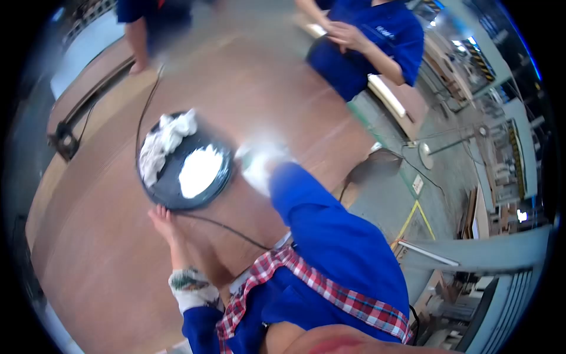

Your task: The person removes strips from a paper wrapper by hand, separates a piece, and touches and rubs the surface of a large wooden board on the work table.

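One glossy, dark, round basin (168, 187): found on the broad reddish-brown tabletop (106, 248), with crumpled white cloth (168, 138) heaped at its far-left side and a bright white patch (201, 171) inside, material or glare undetermined. Found left hand (164, 222) bare, fingers extended and unclenched, against the near rim. Found right hand (258, 164) just right of the basin, blurred; could not tell whether gripping anything. Noted thin black cord (234, 231) running from the basin toward the near table edge. Noted blue-shirted person (377, 41) beyond, hands together.
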A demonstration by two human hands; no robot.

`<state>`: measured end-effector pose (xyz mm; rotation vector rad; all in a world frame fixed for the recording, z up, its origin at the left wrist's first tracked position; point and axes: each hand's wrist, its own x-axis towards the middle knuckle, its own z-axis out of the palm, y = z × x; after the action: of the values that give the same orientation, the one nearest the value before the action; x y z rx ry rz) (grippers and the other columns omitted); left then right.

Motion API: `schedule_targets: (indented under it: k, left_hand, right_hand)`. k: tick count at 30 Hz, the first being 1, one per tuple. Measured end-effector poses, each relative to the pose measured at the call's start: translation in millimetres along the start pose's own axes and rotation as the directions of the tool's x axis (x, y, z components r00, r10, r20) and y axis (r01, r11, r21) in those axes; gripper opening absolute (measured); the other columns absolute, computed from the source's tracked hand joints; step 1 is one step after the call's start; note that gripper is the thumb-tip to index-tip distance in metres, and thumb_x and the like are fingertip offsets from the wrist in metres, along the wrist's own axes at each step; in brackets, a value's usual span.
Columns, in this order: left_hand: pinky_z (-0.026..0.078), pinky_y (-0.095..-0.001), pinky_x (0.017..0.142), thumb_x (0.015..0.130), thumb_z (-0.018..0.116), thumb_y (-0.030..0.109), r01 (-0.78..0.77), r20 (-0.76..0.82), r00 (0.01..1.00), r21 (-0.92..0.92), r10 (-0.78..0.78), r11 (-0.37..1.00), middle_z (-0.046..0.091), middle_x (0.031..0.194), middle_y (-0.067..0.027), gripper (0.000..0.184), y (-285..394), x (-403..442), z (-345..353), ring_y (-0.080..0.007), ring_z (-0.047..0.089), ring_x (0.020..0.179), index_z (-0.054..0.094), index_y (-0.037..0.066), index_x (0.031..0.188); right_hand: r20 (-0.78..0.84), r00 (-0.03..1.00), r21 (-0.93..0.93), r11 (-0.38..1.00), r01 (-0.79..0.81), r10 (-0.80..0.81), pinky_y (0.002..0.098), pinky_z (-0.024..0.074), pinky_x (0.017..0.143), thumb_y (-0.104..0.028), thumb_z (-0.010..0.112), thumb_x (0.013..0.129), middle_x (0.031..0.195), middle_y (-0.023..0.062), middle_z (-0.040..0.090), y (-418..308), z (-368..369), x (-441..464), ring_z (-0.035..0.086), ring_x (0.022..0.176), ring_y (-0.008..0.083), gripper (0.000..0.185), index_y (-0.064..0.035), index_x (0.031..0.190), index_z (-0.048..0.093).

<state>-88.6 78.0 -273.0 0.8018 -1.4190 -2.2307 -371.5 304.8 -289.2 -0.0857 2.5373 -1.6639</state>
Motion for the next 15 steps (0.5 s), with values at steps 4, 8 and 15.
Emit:
schedule_targets:
  k: [4,8,15]
  left_hand:
    - [0.023,-0.0389,0.106,0.093,0.028,0.049,-0.009,-0.044,0.999,0.024,0.010,1.000,0.027,0.138,-0.0251,0.071,12,-9,-5,-0.0319,0.030,0.128,0.013,-0.005,0.137]
    - [0.023,-0.0386,0.106,0.092,0.029,0.052,0.027,-0.041,0.999,0.032,-0.025,0.999,0.027,0.138,-0.0258,0.075,11,5,-16,-0.0326,0.028,0.129,0.013,-0.007,0.136]
    - [0.019,-0.0378,0.107,0.086,0.029,0.063,0.063,0.059,0.996,0.165,-0.074,0.984,0.025,0.140,-0.0233,0.085,11,23,-31,-0.0314,0.024,0.131,0.016,-0.005,0.137]
  right_hand:
    - [0.170,0.980,0.211,0.975,0.063,-0.101,0.0342,0.0371,0.094,-0.056,0.044,0.084,0.120,0.0208,0.049,-6,-9,-22,0.046,0.112,0.0280,0.072,0.0074,0.119,0.047]
    - [0.193,0.975,0.272,0.961,0.052,-0.107,0.0297,0.0420,0.087,-0.051,0.042,0.089,0.109,0.0126,0.059,21,-14,-25,0.055,0.099,0.0186,0.062,0.0040,0.113,0.056]
    - [0.054,0.980,0.289,0.937,-0.199,0.191,0.0278,0.0425,0.085,-0.050,0.043,0.089,0.109,0.0106,0.059,2,-44,-136,0.055,0.098,0.0158,0.057,0.0011,0.107,0.059]
